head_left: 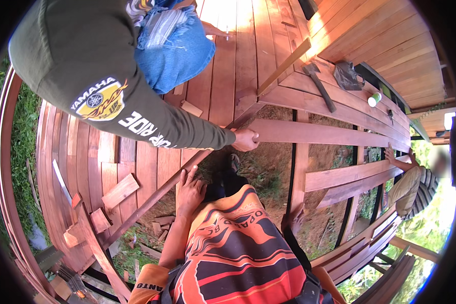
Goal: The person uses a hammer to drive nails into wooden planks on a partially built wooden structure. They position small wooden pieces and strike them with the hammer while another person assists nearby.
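Observation:
My left hand lies with its fingers stretched out against a narrow diagonal board along the edge of the decking. My right hand, in shade beside my body, rests by a joist with its fingers apart; it seems to hold nothing. In front of me, a co-worker's hand in a dark olive sleeve grips the near end of a long reddish plank. The plank spans the open frame to the right, where a second person's hand touches it near its far end.
Between the joists the ground shows below. A hammer, a dark plastic bag and a white-and-green container lie on the far-right decking. Wood offcuts and a long thin blade lie left. Loose planks cross the right-hand joists.

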Motion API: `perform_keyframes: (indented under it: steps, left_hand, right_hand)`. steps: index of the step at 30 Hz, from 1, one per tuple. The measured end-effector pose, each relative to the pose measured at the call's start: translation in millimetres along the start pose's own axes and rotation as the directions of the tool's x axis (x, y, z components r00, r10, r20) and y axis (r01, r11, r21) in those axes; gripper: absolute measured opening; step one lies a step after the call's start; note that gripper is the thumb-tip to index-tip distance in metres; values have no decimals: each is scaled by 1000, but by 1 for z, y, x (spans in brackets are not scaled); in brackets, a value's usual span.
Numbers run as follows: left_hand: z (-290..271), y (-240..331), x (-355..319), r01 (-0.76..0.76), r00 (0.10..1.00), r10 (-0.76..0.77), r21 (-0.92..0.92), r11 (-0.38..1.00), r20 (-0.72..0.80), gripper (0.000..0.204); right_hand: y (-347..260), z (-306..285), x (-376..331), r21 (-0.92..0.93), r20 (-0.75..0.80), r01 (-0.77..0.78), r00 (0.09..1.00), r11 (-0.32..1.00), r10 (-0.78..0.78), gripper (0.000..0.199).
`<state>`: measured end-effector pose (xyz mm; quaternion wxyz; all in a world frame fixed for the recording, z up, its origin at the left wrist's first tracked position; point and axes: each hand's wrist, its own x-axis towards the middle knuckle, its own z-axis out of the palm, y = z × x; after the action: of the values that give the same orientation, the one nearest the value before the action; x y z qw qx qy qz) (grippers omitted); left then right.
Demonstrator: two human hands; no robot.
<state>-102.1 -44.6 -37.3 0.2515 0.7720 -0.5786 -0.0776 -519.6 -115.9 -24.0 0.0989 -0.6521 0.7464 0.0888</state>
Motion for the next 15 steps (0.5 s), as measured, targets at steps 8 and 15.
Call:
perform_keyframes:
  steps: [8, 15]
  left_hand:
    - [-7, 6, 3, -8, 998, 5, 51, 999, 57, 15]
    - [-11, 7, 4, 0, 996, -6, 62, 998, 93, 16]
  right_hand:
    - [2, 8, 1, 8, -47, -19, 999, 1000, 20, 86]
    - [10, 25, 3, -7, -98, -30, 995, 1000, 29, 84]
